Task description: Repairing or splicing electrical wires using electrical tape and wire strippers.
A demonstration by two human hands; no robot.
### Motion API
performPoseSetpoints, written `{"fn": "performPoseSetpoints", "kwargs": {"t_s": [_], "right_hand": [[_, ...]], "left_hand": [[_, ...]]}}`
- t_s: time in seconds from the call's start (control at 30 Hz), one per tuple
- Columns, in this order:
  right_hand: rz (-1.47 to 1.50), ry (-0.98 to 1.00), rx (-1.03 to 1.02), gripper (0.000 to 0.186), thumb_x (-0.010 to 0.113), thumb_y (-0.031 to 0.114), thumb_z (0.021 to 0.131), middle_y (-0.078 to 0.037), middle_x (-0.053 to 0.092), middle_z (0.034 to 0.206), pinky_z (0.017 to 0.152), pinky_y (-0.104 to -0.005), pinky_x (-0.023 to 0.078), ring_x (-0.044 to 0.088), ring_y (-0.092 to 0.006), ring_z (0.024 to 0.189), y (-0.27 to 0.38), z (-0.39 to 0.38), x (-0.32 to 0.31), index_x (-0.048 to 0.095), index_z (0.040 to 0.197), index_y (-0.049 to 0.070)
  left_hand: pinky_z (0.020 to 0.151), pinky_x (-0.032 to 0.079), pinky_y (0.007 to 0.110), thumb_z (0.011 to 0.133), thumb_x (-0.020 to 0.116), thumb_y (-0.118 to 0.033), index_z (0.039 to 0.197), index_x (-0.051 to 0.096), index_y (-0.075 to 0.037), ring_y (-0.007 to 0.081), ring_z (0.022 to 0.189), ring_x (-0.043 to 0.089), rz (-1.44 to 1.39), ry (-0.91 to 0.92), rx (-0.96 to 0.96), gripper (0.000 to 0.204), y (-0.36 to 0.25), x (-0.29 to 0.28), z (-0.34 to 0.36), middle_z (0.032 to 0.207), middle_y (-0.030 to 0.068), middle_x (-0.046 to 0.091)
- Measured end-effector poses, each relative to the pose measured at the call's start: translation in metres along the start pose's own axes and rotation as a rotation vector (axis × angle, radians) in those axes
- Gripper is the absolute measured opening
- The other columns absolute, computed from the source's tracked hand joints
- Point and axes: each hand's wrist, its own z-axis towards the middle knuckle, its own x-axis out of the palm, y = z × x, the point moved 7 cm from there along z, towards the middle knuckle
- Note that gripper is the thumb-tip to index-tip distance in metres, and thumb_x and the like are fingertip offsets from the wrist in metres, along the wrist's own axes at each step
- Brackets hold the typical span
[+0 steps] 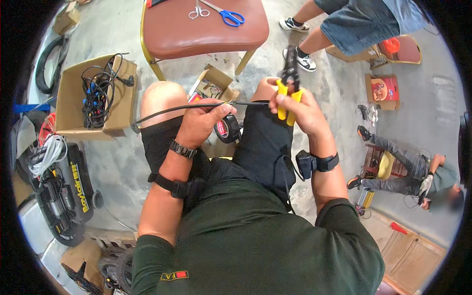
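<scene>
Black cable (187, 106) above the lap, 10 to 12 o'clock — left hand (209, 118) at 11, thumb and fingers pinched together on it. Right hand (304, 110) at 2, clamped round yellow-handled pliers (281, 92); cable reaches its fingertips, grip on that unclear. Tape roll (226, 129) between knees. Chair (204, 37) at 12 — carton (69, 110) of cords at 10.

This looks like an improvised workshop: yellow-handled pliers (281, 89) in the right grip (308, 115), a cardboard box (71, 93) of tangled black cables (96, 101) out to the left of the left grip (201, 120), a bulky black machine (59, 199) further back on that side, blue-handled scissors (225, 14) beyond both grips (laid on a padded chair (196, 34)), and a scuffed grey floor (115, 169) below.
</scene>
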Motion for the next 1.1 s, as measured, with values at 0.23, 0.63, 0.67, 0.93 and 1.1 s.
{"fn": "performPoseSetpoints", "kwargs": {"t_s": [0.23,0.63,0.67,0.93,1.1], "right_hand": [[-1.221,-0.065,-0.433,0.051,0.066,0.011,0.085,-0.012,0.065,0.110,0.085,-0.0433,0.045,0.059,-0.0314,0.098,0.045,-0.034,0.021,0.050,0.134,0.007],[-1.567,0.006,-0.372,0.049,0.061,0.010,0.082,-0.012,0.066,0.110,0.090,-0.0462,0.044,0.060,-0.0310,0.110,0.035,-0.023,0.036,0.052,0.130,0.009],[-1.567,0.004,-0.369,0.048,0.060,0.010,0.082,-0.012,0.066,0.111,0.090,-0.0466,0.045,0.060,-0.0309,0.110,0.035,-0.022,0.036,0.053,0.130,0.009],[-1.580,0.020,-0.371,0.049,0.059,0.010,0.082,-0.013,0.066,0.110,0.091,-0.0486,0.045,0.062,-0.0308,0.107,0.032,-0.020,0.040,0.054,0.130,0.009],[-1.569,0.030,-0.335,0.049,0.059,0.008,0.082,-0.013,0.066,0.111,0.092,-0.0480,0.045,0.062,-0.0308,0.108,0.033,-0.021,0.040,0.054,0.130,0.009]], "left_hand": [[0.072,0.051,0.026,0.096,0.063,-0.021,0.099,0.072,0.002,0.0104,0.080,0.064,0.091,0.044,-0.023,0.024,0.003,0.002,0.004,0.093,0.0059,0.073],[0.060,0.050,0.023,0.094,0.066,-0.016,0.099,0.072,0.003,0.0082,0.069,0.062,0.018,0.041,-0.005,0.020,0.000,0.002,-0.001,0.089,0.0057,0.072],[0.060,0.050,0.023,0.094,0.066,-0.016,0.099,0.072,0.003,0.0082,0.069,0.062,0.015,0.041,-0.005,0.020,-0.001,0.002,-0.001,0.089,0.0057,0.072],[0.071,0.051,0.025,0.095,0.065,-0.023,0.099,0.071,0.003,0.0097,0.078,0.064,0.012,0.045,0.042,0.027,-0.003,0.001,-0.001,0.092,0.0058,0.073],[0.072,0.051,0.025,0.094,0.065,-0.022,0.100,0.071,0.003,0.0099,0.078,0.064,0.018,0.045,0.046,0.026,-0.001,0.000,0.000,0.092,0.0061,0.073]]}}
